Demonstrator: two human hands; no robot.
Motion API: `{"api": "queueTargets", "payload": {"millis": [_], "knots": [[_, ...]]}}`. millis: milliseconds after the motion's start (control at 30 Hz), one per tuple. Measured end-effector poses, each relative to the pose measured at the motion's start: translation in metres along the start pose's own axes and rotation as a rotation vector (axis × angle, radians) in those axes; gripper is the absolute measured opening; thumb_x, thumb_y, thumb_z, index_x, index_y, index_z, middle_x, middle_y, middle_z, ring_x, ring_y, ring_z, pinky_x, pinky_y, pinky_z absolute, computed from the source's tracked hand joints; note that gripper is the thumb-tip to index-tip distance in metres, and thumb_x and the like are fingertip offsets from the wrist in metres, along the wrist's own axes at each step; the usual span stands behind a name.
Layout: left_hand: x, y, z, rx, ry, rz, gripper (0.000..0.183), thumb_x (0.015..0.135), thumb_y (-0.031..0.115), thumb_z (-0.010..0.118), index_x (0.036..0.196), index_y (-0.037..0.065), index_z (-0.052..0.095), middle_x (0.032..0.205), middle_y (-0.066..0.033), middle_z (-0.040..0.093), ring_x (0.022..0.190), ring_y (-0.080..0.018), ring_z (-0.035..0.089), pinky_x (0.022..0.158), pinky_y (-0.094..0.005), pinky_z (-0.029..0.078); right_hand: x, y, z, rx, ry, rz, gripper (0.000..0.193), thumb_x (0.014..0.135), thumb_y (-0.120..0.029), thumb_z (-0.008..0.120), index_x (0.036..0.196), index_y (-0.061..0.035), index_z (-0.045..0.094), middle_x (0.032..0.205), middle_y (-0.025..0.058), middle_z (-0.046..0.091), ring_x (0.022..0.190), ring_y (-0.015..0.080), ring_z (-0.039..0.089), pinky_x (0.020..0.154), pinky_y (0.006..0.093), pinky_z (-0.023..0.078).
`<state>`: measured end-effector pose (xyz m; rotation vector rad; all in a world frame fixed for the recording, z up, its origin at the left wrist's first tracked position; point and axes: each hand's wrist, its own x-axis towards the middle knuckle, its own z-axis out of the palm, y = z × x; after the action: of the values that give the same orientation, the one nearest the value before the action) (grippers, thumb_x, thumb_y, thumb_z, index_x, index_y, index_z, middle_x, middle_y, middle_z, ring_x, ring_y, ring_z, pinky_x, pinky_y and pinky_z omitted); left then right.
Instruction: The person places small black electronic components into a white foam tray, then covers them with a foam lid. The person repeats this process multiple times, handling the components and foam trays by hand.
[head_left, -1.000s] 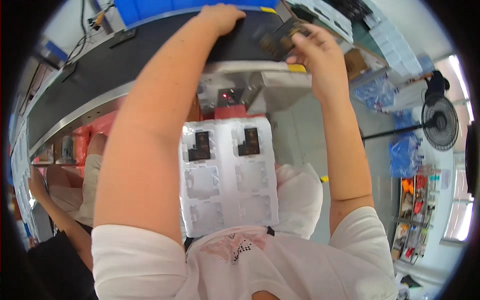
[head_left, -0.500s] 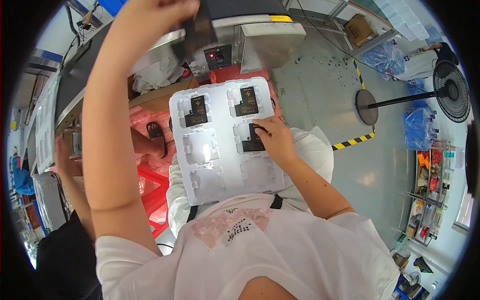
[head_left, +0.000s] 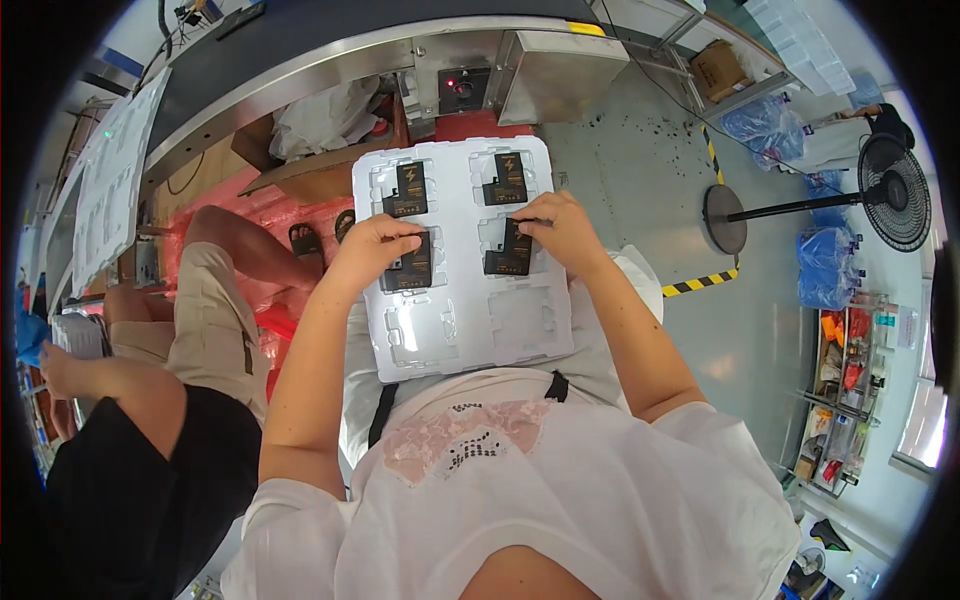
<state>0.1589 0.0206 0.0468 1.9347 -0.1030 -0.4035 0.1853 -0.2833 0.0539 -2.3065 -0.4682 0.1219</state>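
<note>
A white moulded plastic tray [head_left: 470, 345] rests on my lap, with shaped pockets in two columns. Two flat black L-shaped batteries, the far left one [head_left: 407, 190] and the far right one [head_left: 507, 180], sit in the far row. In the middle row, my left hand [head_left: 372, 255] pinches the upper edge of the middle left battery [head_left: 412, 268], which lies at its pocket. My right hand [head_left: 562, 232] has thumb and fingers on the upper right corner of the middle right battery [head_left: 507, 257]. The near pockets hold no batteries.
Beyond the tray runs a dark conveyor belt [head_left: 350, 45] with a metal frame and a metal box [head_left: 560, 80]. An open cardboard box [head_left: 310, 175] stands beneath it. A co-worker [head_left: 150, 470] sits at my left; a floor fan [head_left: 800, 205] stands at right.
My left hand has come down from over the conveyor to the tray's middle left pocket, bringing a black battery. My right hand stays at the middle right battery. The co-worker's arm has moved.
</note>
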Motion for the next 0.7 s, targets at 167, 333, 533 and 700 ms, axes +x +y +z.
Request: {"api": "queueTargets", "payload": {"millis": [167,333,533,700], "knots": [[-0.009,-0.010,0.021,0.232,0.245,0.229,0.026,0.077,0.009,0.071,0.103,0.008,0.070,0.098,-0.0056,0.052,0.081,-0.0159,0.052,0.072,-0.0260,0.044,0.004,0.008,0.008,-0.100,0.016,-0.100,0.019,0.075,-0.009,0.070,0.093,-0.0109,0.072,0.093,0.0036,0.063,0.089,0.0216,0.051,0.081,0.0325,0.042],[-0.031,-0.014,0.050,0.581,0.521,0.437,0.033,0.074,0.009,0.072,0.107,0.010,0.066,0.111,-0.0099,0.052,0.089,-0.0258,0.051,0.078,-0.0346,0.044,0.015,-0.049,-0.011,0.038,0.414,-0.015,0.019,0.074,-0.015,0.075,0.091,-0.0081,0.070,0.098,0.0096,0.059,0.093,0.0232,0.055,0.081,0.0328,0.045],[-0.019,0.063,0.021,0.463,0.689,0.614,0.029,0.076,0.004,0.068,0.105,0.007,0.064,0.109,-0.0121,0.055,0.092,-0.0305,0.052,0.079,-0.0382,0.043,0.185,-0.078,-0.136,0.034,1.096,-0.343,0.036,0.081,-0.036,0.069,0.090,-0.0010,0.065,0.098,0.0112,0.061,0.092,0.0262,0.058,0.083,0.0359,0.045],[0.098,0.198,-0.059,0.452,0.969,1.063,0.018,0.085,-0.002,0.057,0.102,0.001,0.064,0.098,-0.0124,0.062,0.091,-0.0252,0.059,0.079,-0.0323,0.046,0.326,-0.028,-0.169,-0.231,0.945,0.277,0.048,0.078,-0.034,0.067,0.108,0.0032,0.061,0.094,0.0247,0.064,0.084,0.0373,0.061,0.078,0.0432,0.047]]}}
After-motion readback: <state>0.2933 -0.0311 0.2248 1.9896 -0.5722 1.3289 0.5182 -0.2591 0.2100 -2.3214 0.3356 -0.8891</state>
